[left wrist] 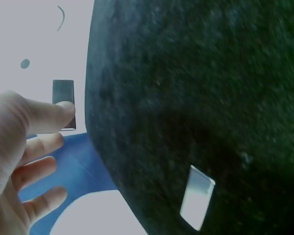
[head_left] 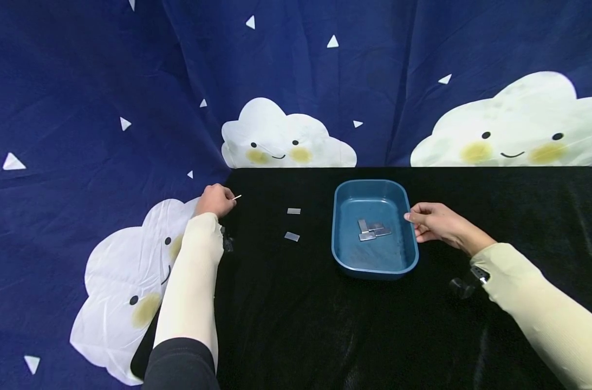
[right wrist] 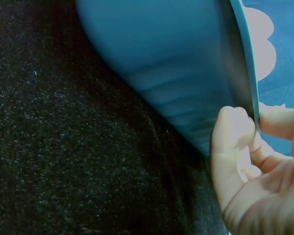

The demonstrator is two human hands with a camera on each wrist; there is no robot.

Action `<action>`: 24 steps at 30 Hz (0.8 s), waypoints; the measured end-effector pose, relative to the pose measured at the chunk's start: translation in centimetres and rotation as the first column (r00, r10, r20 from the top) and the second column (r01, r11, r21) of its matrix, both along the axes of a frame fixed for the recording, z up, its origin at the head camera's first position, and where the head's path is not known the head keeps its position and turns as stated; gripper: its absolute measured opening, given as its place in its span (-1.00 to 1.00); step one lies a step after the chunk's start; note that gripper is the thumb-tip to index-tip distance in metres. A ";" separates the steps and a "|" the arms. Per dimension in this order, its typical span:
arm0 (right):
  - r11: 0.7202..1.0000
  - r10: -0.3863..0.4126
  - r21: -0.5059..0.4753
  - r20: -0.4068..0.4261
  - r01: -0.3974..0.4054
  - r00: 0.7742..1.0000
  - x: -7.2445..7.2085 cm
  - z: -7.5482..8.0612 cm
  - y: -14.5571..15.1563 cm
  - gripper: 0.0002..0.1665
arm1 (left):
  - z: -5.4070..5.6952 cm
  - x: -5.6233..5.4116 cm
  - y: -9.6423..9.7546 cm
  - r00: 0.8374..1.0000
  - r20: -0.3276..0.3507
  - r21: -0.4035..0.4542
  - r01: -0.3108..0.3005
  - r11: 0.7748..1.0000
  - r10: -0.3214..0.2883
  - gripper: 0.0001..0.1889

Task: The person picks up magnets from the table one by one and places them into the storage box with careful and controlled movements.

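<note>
My left hand (head_left: 215, 200) is at the table's left edge, pinching a small flat metal plate (left wrist: 63, 93) between thumb and fingers. In the head view that plate shows only as a thin bright sliver. My right hand (head_left: 439, 225) grips the right rim of a blue rectangular plastic basin (head_left: 342, 254), thumb inside and fingers outside. Several similar shiny metal plates (head_left: 367, 236) lie in a small overlapping cluster on the basin's floor. Two more, an upper plate (head_left: 293, 211) and a lower plate (head_left: 292, 236), lie apart on the table between my left hand and the basin.
A black cloth (head_left: 296, 314) covers the table. Behind it and along the left side hangs a blue curtain (head_left: 296, 65) with white clouds and small triangles. Dark wrist devices, one being the right wrist device (head_left: 480, 274), hang at both of my wrists.
</note>
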State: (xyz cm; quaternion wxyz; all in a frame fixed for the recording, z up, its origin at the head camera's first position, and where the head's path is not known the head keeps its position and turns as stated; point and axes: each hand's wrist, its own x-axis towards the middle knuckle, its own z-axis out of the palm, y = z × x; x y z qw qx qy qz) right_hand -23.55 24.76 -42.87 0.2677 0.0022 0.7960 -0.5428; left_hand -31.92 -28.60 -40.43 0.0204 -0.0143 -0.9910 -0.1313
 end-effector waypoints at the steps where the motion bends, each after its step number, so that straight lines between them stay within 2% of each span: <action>1: 1.000 0.000 0.000 -0.001 0.000 1.000 0.0 0.0 0.0 -0.66 | 0.2 0.0 0.2 1.000 -0.005 -0.001 0.006 1.000 -0.006 -0.82; 12: 1.000 0.001 -0.004 -0.003 -0.001 1.000 0.1 0.0 0.0 -0.68 | 2.0 -0.1 3.1 0.999 -0.039 0.029 0.022 0.999 -0.021 -0.82; 24: 1.000 0.003 -0.010 -0.007 -0.003 1.000 0.1 0.2 0.0 -0.68 | 3.8 -0.2 6.6 0.986 -0.119 0.044 0.125 0.991 -0.119 -0.83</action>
